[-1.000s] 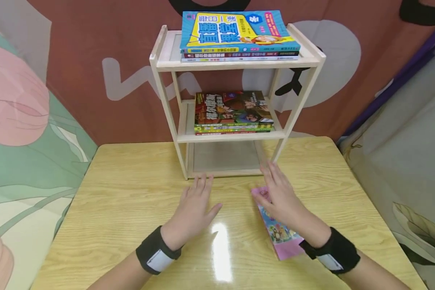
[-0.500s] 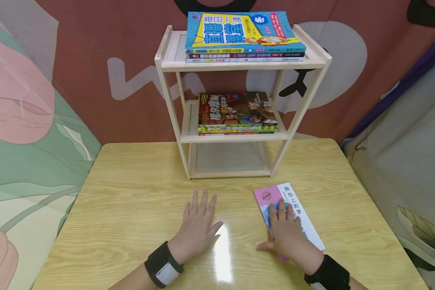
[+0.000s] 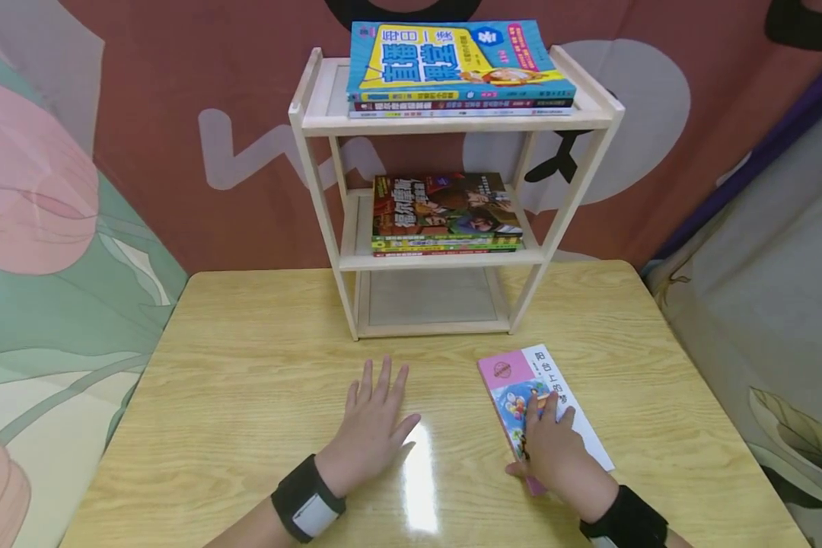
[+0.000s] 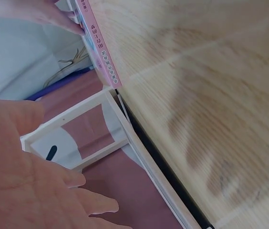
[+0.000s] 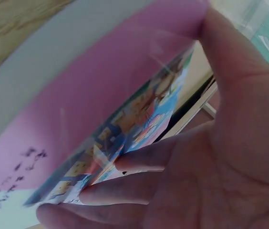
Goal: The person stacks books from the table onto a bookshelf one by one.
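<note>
A thin paperback book [image 3: 517, 399], with a pink, blue and white cover, lies slanted on the right half of the table. My right hand [image 3: 565, 460] is over its lower part. Its fingertips touch the cover and its thumb is at the spine edge, so the book is gripped between them; the right wrist view shows thumb and fingers [image 5: 120, 188] on the cover [image 5: 91, 109]. My left hand [image 3: 366, 438] is above the table left of the book, fingers straight and spread, holding nothing. In the left wrist view the book's pink spine [image 4: 98, 45] shows.
A pale wooden shelf rack [image 3: 425, 262] stands at the table's [image 3: 260, 365] back. On its top lies a stack with a blue book [image 3: 459, 57] uppermost; the middle level carries several books [image 3: 445, 205]. The bottom level [image 3: 431, 297] is bare. Printed cloth hangs behind and at both sides.
My right hand has come back from near the rack's foot down onto the book, then drawn its fingers and thumb in on it. My left hand has lowered slightly, fingers spread.
</note>
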Demonstrator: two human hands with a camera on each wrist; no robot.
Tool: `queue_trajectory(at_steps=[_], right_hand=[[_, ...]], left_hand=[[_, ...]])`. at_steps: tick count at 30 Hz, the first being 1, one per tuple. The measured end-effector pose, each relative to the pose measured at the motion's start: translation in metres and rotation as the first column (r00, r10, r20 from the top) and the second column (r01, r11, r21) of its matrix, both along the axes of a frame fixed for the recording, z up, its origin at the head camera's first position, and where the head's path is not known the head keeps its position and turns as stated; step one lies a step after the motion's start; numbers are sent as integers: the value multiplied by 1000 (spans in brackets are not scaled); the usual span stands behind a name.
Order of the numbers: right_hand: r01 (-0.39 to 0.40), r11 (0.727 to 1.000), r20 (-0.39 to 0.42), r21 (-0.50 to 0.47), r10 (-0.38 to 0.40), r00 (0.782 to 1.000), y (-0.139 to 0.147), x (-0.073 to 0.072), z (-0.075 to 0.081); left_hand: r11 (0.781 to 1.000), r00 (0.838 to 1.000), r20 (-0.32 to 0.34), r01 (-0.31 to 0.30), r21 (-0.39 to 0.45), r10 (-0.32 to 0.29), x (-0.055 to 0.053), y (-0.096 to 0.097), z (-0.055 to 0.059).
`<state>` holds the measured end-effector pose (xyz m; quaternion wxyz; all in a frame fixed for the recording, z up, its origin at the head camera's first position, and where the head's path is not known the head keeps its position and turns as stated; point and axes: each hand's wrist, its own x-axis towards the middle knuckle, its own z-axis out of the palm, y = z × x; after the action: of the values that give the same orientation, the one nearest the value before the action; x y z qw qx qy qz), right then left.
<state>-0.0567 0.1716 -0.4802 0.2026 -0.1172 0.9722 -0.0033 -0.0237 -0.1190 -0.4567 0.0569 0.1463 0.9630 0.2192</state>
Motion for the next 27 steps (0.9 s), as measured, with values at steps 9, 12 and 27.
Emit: queue_trajectory(at_steps=[9,12,27], right_hand=[[-113,989,-51,-96,108,993,4,0,-2],[-138,983,-103,-121,125,987,5,1,-3],[-225,962,-183,-152,196,963,-1,-2,11]], left_hand=[[1000,1000,29,6,12,-6,-4,-2,2],[1000,999,37,-7,19,7,-6,-4,4],[1000,1000,24,-2,7,1,-10,0,1]])
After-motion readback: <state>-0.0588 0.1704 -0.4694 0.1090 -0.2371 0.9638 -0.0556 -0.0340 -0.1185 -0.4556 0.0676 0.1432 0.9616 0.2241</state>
